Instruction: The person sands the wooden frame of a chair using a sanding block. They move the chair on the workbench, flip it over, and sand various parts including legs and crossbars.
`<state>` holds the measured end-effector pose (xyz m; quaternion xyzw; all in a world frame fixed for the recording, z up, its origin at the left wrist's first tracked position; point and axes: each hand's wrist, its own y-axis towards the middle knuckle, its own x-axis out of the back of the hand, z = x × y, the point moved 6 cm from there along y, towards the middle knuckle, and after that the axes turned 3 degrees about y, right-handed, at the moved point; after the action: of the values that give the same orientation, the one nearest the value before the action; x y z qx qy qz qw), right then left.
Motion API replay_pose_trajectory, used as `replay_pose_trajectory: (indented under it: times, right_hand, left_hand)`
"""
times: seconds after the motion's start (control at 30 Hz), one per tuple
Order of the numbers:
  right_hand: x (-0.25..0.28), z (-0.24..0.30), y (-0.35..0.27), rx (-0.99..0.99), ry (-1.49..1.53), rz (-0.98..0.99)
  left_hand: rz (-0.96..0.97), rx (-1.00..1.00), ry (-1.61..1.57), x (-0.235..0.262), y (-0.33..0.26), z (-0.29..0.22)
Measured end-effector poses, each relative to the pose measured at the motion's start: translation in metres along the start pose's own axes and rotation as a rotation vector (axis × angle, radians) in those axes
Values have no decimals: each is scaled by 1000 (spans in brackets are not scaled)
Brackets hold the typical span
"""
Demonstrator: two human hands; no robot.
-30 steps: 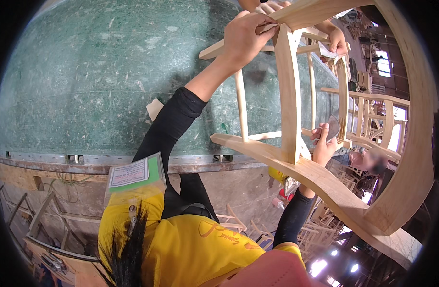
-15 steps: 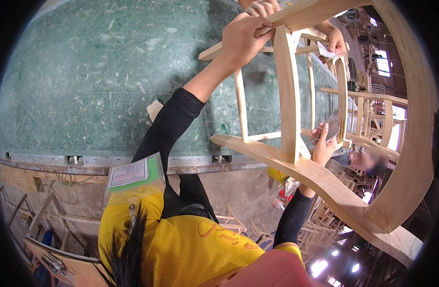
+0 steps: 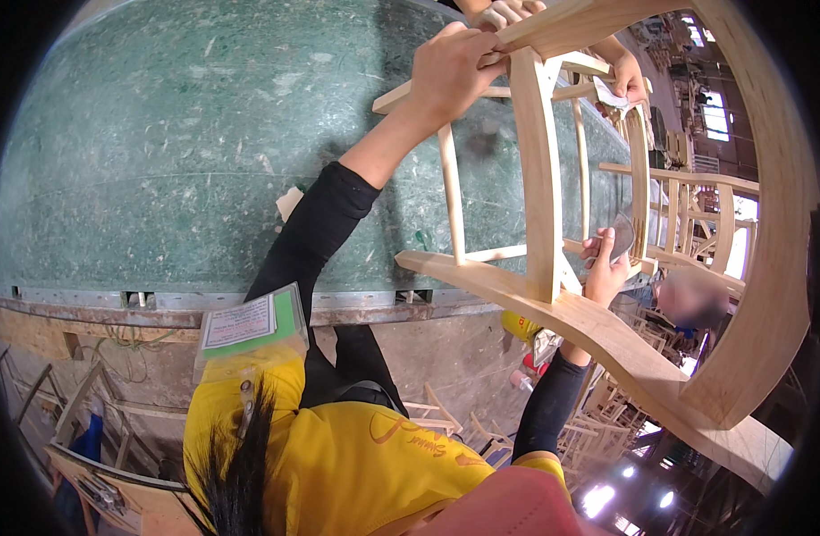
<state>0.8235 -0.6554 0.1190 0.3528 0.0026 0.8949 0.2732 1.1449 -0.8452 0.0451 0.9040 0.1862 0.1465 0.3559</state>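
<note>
A pale wooden chair frame (image 3: 539, 179) lies on its side on the green tabletop, its curved back posts reaching out to the right. My left hand (image 3: 454, 71) is closed around the upper back post, near where the seat rail joins it. Behind the lower post, my right hand (image 3: 605, 266) pinches a grey piece of sandpaper (image 3: 622, 238), close to the inner side of the frame. Across the chair a co-worker's hand (image 3: 508, 13) rests by the upper post. The co-worker's other hand (image 3: 629, 76) presses a whitish sheet (image 3: 611, 95) against a chair part.
The green worktable (image 3: 186, 161) has a metal-edged front. A small torn scrap (image 3: 289, 204) lies on it beside my left sleeve. More wooden chair frames (image 3: 696, 214) stand to the right, near a person with a blurred head. A wooden box or cart (image 3: 115, 491) stands at lower left.
My left hand has shifted very slightly left along with its forearm. The co-worker's upper hand has moved a little to the right. My right hand and the chair look nearly unchanged.
</note>
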Motion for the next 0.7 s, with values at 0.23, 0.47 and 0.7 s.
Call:
replay_pose_trajectory:
  times: [0.23, 0.47, 0.7]
  right_hand:
    - [1, 0, 0, 3, 0, -13]
    - [2, 0, -2, -9, 28, -19]
    - [1, 2, -1, 1, 13, -26]
  left_hand:
    - [121, 350, 228, 64, -90, 87]
    - [614, 451, 654, 147, -287, 107]
    - [431, 652, 416, 155, -283, 119]
